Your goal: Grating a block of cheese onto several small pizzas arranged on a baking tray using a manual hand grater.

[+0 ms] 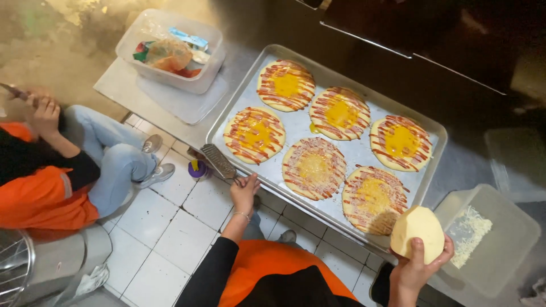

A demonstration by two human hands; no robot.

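The right hand (418,267) is closed around a pale yellow block of cheese (417,232), fingers wrapped under and behind it, at the near right edge of the metal baking tray (296,128). The left hand (243,190) is closed on the handle of a flat metal grater (218,161), which lies tilted against the near left rim of the tray.

The tray rests on a steel surface (122,85) and carries six round dough bases striped with red sauce and a yellow centre. The middle near base (314,167) and the near right base (374,198) already show pale shreds; the far bases appear bare of them.

A clear tub (500,256) to the right of the block holds loose grated cheese. A second clear tub (170,34) with wrapped items stands far left.

Judgement for good execution: bring grater and block together directly above one base, keep the grater face level and low, and stroke with light, even pressure so shreds fall inside the dough edge. Keep fingertips clear of the grating face.

A seated person in orange (40,193) is on the left, apart from this work.
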